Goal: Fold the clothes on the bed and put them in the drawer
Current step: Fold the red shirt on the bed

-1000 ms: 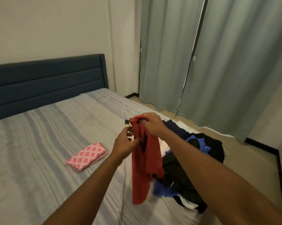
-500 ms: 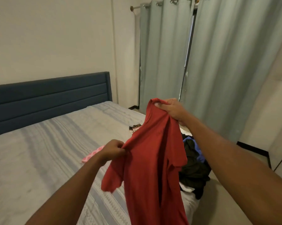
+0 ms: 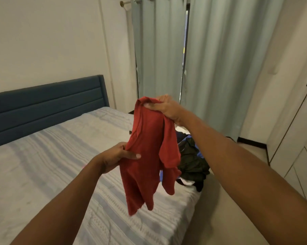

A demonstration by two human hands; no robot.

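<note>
1. Head view: a red cotton T-shirt (image 3: 149,147) hangs in the air above the near right part of the bed (image 3: 43,165), which has a pale grey-blue striped cover.
2. The right hand (image 3: 165,108) grips the shirt's top edge, thumb across the front and fingers curled behind the bunched cloth.
3. The left hand (image 3: 115,156), lower and to the left, pinches the shirt's side, with the thumb lying on the front; its fingers are hidden behind the fabric.
4. The shirt's sleeve and hem dangle free below both hands.
5. A loose pile of black, blue and white clothes (image 3: 193,160) lies on the bed's right edge, partly behind the shirt.
6. A dark blue padded headboard (image 3: 43,103) stands at the left, grey-green curtains (image 3: 219,59) behind, and a white wardrobe (image 3: 299,138) at the right.
</note>
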